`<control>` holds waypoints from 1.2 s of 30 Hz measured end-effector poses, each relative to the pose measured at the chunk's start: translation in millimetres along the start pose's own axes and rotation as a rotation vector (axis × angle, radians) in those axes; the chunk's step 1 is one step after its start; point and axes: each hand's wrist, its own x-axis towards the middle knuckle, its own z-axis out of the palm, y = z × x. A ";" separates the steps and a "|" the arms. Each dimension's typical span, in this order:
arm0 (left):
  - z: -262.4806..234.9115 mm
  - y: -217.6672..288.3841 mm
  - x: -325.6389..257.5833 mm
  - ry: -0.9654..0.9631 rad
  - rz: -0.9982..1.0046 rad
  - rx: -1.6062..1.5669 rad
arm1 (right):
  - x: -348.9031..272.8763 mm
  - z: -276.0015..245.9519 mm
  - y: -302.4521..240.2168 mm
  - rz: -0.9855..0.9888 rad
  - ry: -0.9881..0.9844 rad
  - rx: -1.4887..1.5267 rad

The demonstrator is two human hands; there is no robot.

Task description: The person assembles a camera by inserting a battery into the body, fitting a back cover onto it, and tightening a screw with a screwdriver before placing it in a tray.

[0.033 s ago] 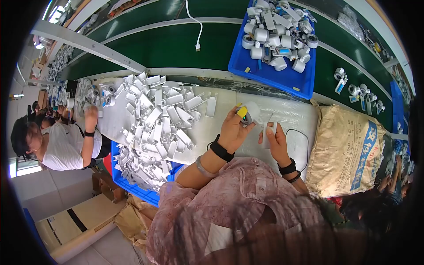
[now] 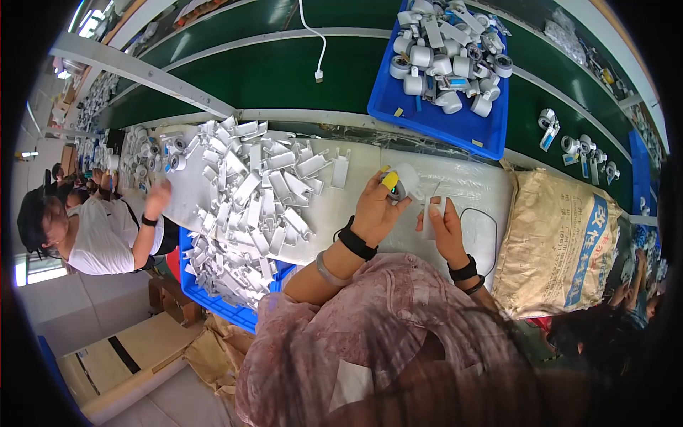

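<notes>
Over the worktable, my left hand (image 2: 379, 210) grips a white round housing (image 2: 406, 178) with a dark ring-shaped front and a small green glow. A yellow wrap (image 2: 390, 181) shows at the fingers of this hand. Just to the right, my right hand (image 2: 447, 226) pinches a small flat white plastic piece (image 2: 431, 215) between thumb and fingers. The two parts are close to each other; whether they touch I cannot tell. To the left lies a large heap of white plastic brackets (image 2: 249, 186), spilling from the table into a blue bin (image 2: 235, 312) below.
A blue tray (image 2: 441, 135) full of white round housings stands on the green conveyor (image 2: 249, 78). On the right is a brown paper sack (image 2: 548, 242), beside a thin dark cable (image 2: 491, 217). A white cable (image 2: 324, 50) hangs above. At left sits a co-worker (image 2: 107, 238).
The co-worker's raised hand at the left has shifted slightly right and down. My own hands and the parts in them look unmoved.
</notes>
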 end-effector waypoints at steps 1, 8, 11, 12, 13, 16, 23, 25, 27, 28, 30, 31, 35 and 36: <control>0.2 0.3 -0.2 -0.002 -0.003 0.004 | 0.0 0.2 -0.1 0.001 -0.001 0.000; -4.8 -2.1 -1.1 0.020 -0.013 -0.001 | -2.5 -0.4 -0.2 0.016 -0.011 -0.026; -7.9 -4.5 2.3 0.026 -0.021 -0.003 | -2.1 -4.2 3.1 0.038 -0.017 -0.064; -8.5 -5.3 1.6 0.034 -0.017 -0.005 | -1.8 -5.0 4.9 0.047 -0.015 -0.055; -8.0 -4.9 1.9 0.030 -0.016 -0.004 | -1.9 -3.8 2.6 0.043 -0.015 -0.056; -8.4 -4.1 3.6 0.012 -0.008 -0.003 | -0.7 -1.2 1.2 0.000 -0.007 -0.034; -7.9 -0.6 3.8 0.020 -0.003 -0.007 | 2.5 -0.6 5.5 0.022 -0.006 -0.007; -5.3 0.1 4.6 0.030 -0.024 0.005 | 2.7 -4.6 5.5 0.022 -0.042 -0.028; -11.6 -0.6 6.8 0.008 -0.016 -0.008 | 0.4 2.0 1.6 0.040 -0.010 0.007; -11.3 -2.1 12.0 -0.022 -0.017 -0.023 | -1.0 2.1 -5.1 0.055 0.031 0.036; -30.3 6.9 23.8 -0.095 0.140 0.352 | 2.2 -1.8 4.6 -0.019 0.038 -0.135; -34.4 16.3 30.6 -0.154 0.315 0.708 | 3.6 -6.0 10.4 -0.064 0.035 -0.308; -28.2 77.3 62.0 -0.060 0.183 -0.074 | 6.1 -23.9 8.3 -0.134 0.026 -0.377; -35.3 97.6 77.3 -0.044 0.216 -0.069 | 6.7 -29.7 3.9 -0.153 0.033 -0.370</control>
